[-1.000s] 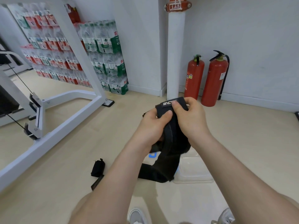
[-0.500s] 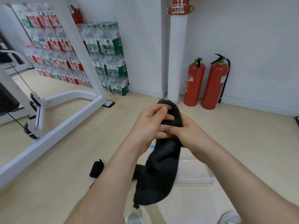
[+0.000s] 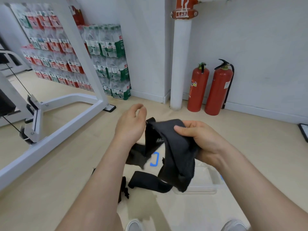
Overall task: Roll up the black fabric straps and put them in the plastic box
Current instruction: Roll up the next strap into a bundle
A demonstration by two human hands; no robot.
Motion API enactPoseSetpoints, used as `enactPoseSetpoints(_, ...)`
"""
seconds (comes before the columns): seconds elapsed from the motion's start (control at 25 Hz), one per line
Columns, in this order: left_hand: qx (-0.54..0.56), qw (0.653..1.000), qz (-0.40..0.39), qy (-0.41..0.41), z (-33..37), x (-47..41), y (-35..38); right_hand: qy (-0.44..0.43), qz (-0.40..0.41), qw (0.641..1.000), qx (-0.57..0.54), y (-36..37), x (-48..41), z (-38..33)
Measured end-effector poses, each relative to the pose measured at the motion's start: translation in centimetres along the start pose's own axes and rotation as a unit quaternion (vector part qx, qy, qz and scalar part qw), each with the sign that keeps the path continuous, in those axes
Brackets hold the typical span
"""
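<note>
Black strap (image 3: 177, 147) hangs from right hand (image 3: 200, 139) alone.

Pale wood-look floor (image 3: 66, 164) stretches ahead of me. Just in front of me a clear plastic box (image 3: 211, 179) with a blue latch (image 3: 155, 160) sits on it. A small black strap (image 3: 123, 189) lies to the box's left, partly hidden. A white gym machine frame (image 3: 55, 140) stands at left. Stacked bottled-water packs (image 3: 115, 67) line the wall. Two red fire extinguishers (image 3: 198, 87) stand beside a white pipe (image 3: 179, 64). My shoes (image 3: 133, 225) show at the bottom.
</note>
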State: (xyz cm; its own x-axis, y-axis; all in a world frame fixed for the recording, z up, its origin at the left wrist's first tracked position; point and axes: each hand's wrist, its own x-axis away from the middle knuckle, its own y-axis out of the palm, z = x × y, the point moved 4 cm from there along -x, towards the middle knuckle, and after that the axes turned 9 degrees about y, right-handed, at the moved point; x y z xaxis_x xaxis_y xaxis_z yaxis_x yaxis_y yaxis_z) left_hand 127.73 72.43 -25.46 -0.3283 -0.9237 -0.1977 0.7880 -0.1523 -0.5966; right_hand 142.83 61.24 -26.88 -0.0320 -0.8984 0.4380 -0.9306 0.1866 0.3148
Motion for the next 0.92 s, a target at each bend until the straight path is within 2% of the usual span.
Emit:
enactPoseSetpoints(0.08,0.084,0.994,-0.004,-0.065,0.7,1.1,0.0,-0.02,0.043,0.997,-0.055,-0.3,-0.7,-0.2)
enactPoseSetpoints(0.16,0.156,0.975,-0.112,-0.109,2.0,2.6,1.2,-0.045,0.073,0.993,-0.079,-0.2,-0.9,-0.5)
enactPoseSetpoints(0.24,0.204,0.959,-0.188,-0.062,2.4,3.6,3.0,-0.075,0.096,0.988,-0.096,0.2,-1.0,-0.6)
enactPoseSetpoints(0.32,0.264,0.952,-0.152,-0.025,2.7,4.2,4.1,-0.115,0.153,0.981,-0.021,0.1,-1.3,-0.7)
enactPoseSetpoints(0.4,0.322,0.942,-0.074,-0.05,2.8,4.0,4.3,-0.14,0.195,0.962,0.13,0.2,-1.4,-0.9)
enactPoseSetpoints(0.44,0.342,0.936,-0.051,-0.065,2.8,3.8,4.1,-0.143,0.188,0.954,0.184,0.4,-1.4,-0.9)
enactPoseSetpoints(0.52,0.372,0.923,-0.063,-0.08,2.7,3.4,4.0,-0.147,0.173,0.939,0.26,0.6,-1.5,-0.7)
enactPoseSetpoints(0.6,0.38,0.915,-0.117,-0.067,2.8,3.6,4.2,-0.17,0.195,0.91,0.323,0.5,-1.3,-0.7)
enactPoseSetpoints(0.64,0.366,0.919,-0.132,-0.055,2.7,3.6,4.4,-0.179,0.206,0.898,0.346,0.6,-1.3,-0.7)
enactPoseSetpoints(0.72,0.341,0.932,-0.109,-0.053,2.6,3.4,4.3,-0.186,0.21,0.884,0.373,0.9,-1.1,-0.9)
enactPoseSetpoints(0.76,0.342,0.934,-0.082,-0.059,2.5,3.2,4.1,-0.192,0.201,0.889,0.365,1.0,-0.9,-1.0)
enactPoseSetpoints(0.84,0.362,0.929,-0.025,-0.073,2.1,2.7,3.4,-0.182,0.164,0.921,0.303,1.0,-0.4,-1.3)
enactPoseSetpoints(0.92,0.381,0.922,-0.004,-0.072,1.8,2.4,3.1,-0.131,0.131,0.951,0.247,0.8,0.0,-1.3)
